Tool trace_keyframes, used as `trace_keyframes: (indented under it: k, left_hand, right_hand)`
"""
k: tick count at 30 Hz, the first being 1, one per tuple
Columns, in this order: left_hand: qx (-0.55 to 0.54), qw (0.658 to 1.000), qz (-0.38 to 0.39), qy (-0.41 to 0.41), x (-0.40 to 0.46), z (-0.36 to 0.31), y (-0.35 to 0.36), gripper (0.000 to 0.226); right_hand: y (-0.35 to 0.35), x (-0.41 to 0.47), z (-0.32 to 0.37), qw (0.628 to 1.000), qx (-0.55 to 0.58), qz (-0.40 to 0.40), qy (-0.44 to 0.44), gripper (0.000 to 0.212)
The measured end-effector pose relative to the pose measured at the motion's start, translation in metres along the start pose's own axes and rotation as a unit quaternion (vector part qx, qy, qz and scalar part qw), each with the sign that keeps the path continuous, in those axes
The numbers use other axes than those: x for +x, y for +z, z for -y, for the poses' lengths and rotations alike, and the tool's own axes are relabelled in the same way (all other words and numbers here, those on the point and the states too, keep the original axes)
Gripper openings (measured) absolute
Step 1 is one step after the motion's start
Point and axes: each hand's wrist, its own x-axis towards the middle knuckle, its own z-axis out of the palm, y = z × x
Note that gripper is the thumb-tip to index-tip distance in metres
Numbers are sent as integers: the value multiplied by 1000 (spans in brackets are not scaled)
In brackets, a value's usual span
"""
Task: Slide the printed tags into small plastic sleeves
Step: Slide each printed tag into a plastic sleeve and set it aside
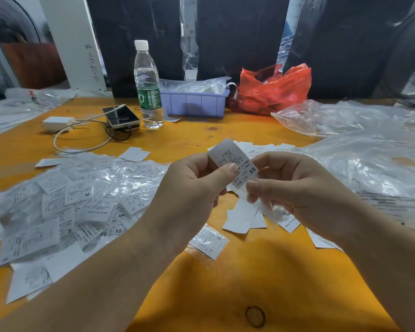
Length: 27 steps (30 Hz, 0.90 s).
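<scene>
My left hand point(192, 188) pinches a white printed tag point(228, 154) marked XS between thumb and fingers, above the orange table point(249, 283). My right hand point(295, 188) pinches the mouth of a small clear plastic sleeve point(266, 207) that hangs below the tag's lower end. The tag's lower corner sits at the sleeve's opening. A heap of sleeved tags point(77, 202) covers the table on the left. Loose white tags point(242, 219) lie under and behind my hands.
A water bottle point(147, 87), a phone point(121, 117) with charger and cable, a lilac bin point(194, 101) and a red plastic bag point(271, 89) stand at the back. Large clear bags point(359, 149) of sleeves spread on the right. A black elastic ring point(255, 316) lies near the front edge.
</scene>
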Motion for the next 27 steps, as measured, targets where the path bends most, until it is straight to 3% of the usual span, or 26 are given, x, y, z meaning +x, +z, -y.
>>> trace_keyframes:
  k: [11,27]
  left_hand:
    - [19,1000,14,-12,1,3,-1,16]
    - [0,999,19,-44,3,2,-3,10]
  right_hand:
    - [-3,0,0,1000,20,1,-3,35]
    - [-4,1,-2,999,13,-48,-11,25]
